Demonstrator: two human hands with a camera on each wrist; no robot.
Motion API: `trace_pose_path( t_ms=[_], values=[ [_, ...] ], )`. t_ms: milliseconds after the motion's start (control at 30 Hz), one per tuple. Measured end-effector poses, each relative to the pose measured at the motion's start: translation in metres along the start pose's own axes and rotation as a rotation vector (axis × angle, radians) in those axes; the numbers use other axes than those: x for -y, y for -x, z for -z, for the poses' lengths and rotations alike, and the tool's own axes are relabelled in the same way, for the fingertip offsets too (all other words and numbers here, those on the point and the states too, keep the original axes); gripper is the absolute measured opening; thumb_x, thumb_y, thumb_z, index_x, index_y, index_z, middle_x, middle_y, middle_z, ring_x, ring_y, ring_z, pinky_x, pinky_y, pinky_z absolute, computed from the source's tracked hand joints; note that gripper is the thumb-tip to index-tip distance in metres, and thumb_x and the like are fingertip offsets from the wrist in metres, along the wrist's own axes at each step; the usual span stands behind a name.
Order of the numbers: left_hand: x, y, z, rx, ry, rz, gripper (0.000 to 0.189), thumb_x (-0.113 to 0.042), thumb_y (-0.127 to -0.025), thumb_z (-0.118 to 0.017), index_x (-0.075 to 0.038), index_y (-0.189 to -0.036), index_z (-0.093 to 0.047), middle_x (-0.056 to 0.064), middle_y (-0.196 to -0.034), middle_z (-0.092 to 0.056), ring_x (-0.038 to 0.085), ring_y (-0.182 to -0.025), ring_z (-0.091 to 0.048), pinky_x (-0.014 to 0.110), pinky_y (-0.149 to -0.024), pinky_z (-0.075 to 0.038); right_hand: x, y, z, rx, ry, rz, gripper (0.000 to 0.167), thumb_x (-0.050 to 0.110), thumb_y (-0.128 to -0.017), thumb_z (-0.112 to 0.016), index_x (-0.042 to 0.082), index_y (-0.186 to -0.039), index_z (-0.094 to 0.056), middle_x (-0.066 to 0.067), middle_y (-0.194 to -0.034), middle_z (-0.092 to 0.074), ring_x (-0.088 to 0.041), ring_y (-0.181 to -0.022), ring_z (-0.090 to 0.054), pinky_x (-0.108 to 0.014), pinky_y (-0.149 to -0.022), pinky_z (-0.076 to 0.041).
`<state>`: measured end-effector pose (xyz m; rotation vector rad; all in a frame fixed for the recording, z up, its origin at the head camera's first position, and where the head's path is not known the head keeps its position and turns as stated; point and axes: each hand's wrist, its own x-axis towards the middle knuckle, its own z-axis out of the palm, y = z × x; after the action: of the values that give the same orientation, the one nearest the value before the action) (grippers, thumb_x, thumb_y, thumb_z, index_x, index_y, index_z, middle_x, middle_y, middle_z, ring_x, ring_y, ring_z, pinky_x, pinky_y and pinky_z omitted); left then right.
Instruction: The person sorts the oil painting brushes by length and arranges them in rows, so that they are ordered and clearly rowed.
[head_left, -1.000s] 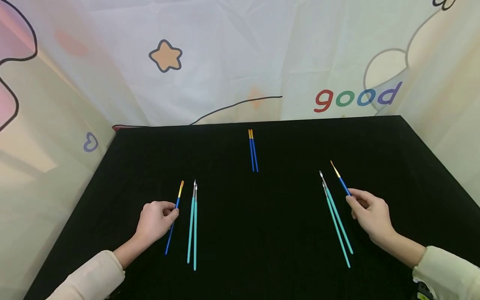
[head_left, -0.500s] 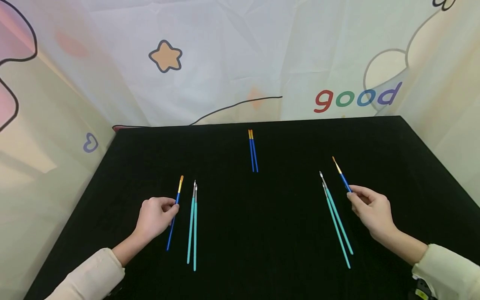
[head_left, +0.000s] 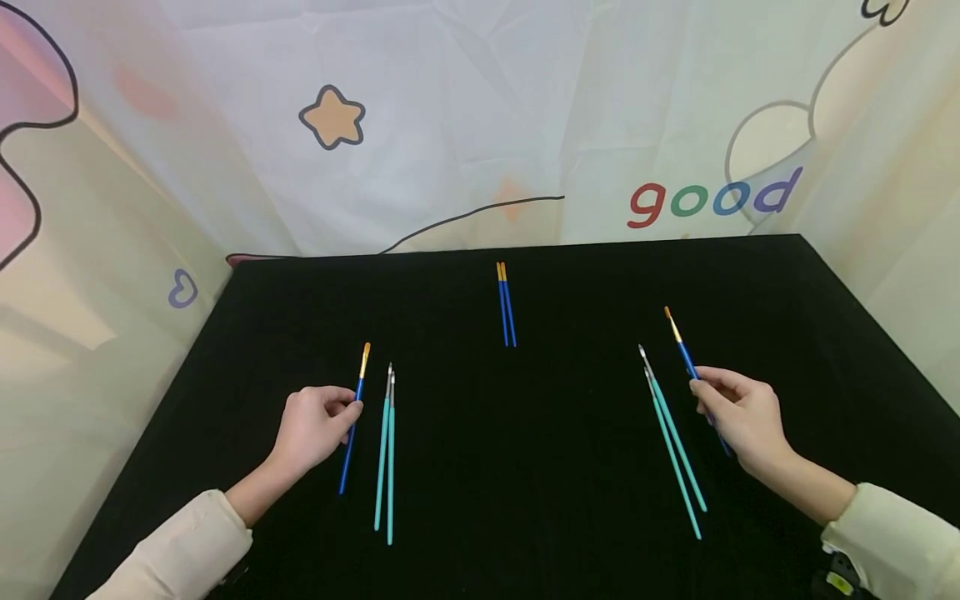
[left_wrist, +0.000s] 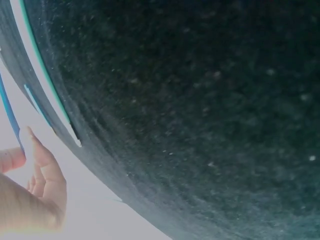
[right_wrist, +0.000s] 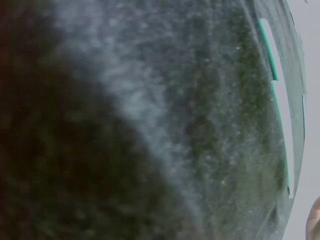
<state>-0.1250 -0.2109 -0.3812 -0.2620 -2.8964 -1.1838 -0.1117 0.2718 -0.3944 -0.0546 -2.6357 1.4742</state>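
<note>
My left hand (head_left: 318,425) pinches a blue paintbrush (head_left: 348,458) by its handle, the orange bristles pointing away from me. Just to its right lie two turquoise paintbrushes (head_left: 391,475), close together with silver ferrules at the far end. On the other side, my right hand (head_left: 742,412) pinches a second blue paintbrush (head_left: 686,357), bristles up and leaning left. Beside it rest two more turquoise paintbrushes (head_left: 675,450), spread apart at their near ends. In the left wrist view, thumb and fingers (left_wrist: 42,165) meet at the blue handle (left_wrist: 9,112).
Two blue paintbrushes (head_left: 507,312) lie side by side near the back of the black table (head_left: 525,467). Behind it hangs a pale printed curtain (head_left: 465,100) with a star and the word "good". A dark device (head_left: 840,575) shows under the right sleeve.
Both hands have moved slightly away from me with their blue paintbrushes. More of the right brush's handle now shows below the hand. The lying brushes have stayed put.
</note>
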Motion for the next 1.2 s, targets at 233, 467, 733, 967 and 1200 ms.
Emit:
trace_pose_path(
  t_ms=[233, 467, 733, 967, 1200],
  values=[
    [-0.004, -0.005, 0.003, 0.018, 0.021, 0.006, 0.017, -0.006, -0.087, -0.058, 0.007, -0.096, -0.063, 0.001, -0.061, -0.061, 0.011, -0.050, -0.057, 0.021, -0.044, -0.045, 0.005, -0.005, 0.001, -0.001, -0.044, -0.003, 0.031, 0.017, -0.091, -0.055, -0.008, -0.109, -0.057, -0.002, -0.075, -0.064, -0.008, -0.062, -0.058, -0.021, -0.053, -0.048],
    [-0.012, -0.010, 0.006, 0.022, 0.057, 0.006, 0.017, -0.006, -0.087, -0.059, 0.007, -0.097, -0.063, 0.004, -0.063, -0.062, 0.014, -0.052, -0.059, 0.021, -0.043, -0.045, 0.008, -0.009, 0.003, 0.038, -0.114, -0.012, 0.018, 0.017, -0.091, -0.055, 0.006, -0.104, -0.062, 0.006, -0.076, -0.064, -0.008, -0.065, -0.059, -0.021, -0.056, -0.049],
    [-0.019, -0.019, 0.007, 0.016, 0.072, -0.003, 0.017, -0.007, -0.087, -0.060, 0.007, -0.096, -0.064, 0.005, -0.064, -0.062, 0.014, -0.052, -0.060, 0.021, -0.046, -0.048, 0.014, -0.014, 0.002, 0.079, -0.120, -0.023, 0.030, 0.018, -0.093, -0.053, -0.006, -0.111, -0.056, 0.007, -0.080, -0.065, -0.008, -0.068, -0.061, -0.022, -0.059, -0.051],
    [-0.027, -0.025, 0.007, -0.002, 0.098, -0.023, 0.019, -0.006, -0.087, -0.060, 0.009, -0.098, -0.063, 0.008, -0.067, -0.064, 0.013, -0.051, -0.059, 0.021, -0.047, -0.049, 0.022, -0.019, 0.000, 0.123, -0.141, -0.010, 0.036, 0.017, -0.093, -0.053, -0.012, -0.114, -0.051, 0.008, -0.080, -0.065, -0.009, -0.068, -0.062, -0.023, -0.060, -0.052],
    [-0.033, -0.034, 0.009, 0.000, 0.126, -0.020, 0.019, -0.006, -0.087, -0.060, 0.009, -0.099, -0.063, 0.010, -0.069, -0.064, 0.016, -0.052, -0.060, 0.021, -0.051, -0.052, 0.026, -0.024, -0.003, 0.142, -0.186, 0.006, 0.037, 0.018, -0.092, -0.055, -0.012, -0.113, -0.052, 0.007, -0.084, -0.065, -0.012, -0.070, -0.064, -0.024, -0.062, -0.054]
  ],
)
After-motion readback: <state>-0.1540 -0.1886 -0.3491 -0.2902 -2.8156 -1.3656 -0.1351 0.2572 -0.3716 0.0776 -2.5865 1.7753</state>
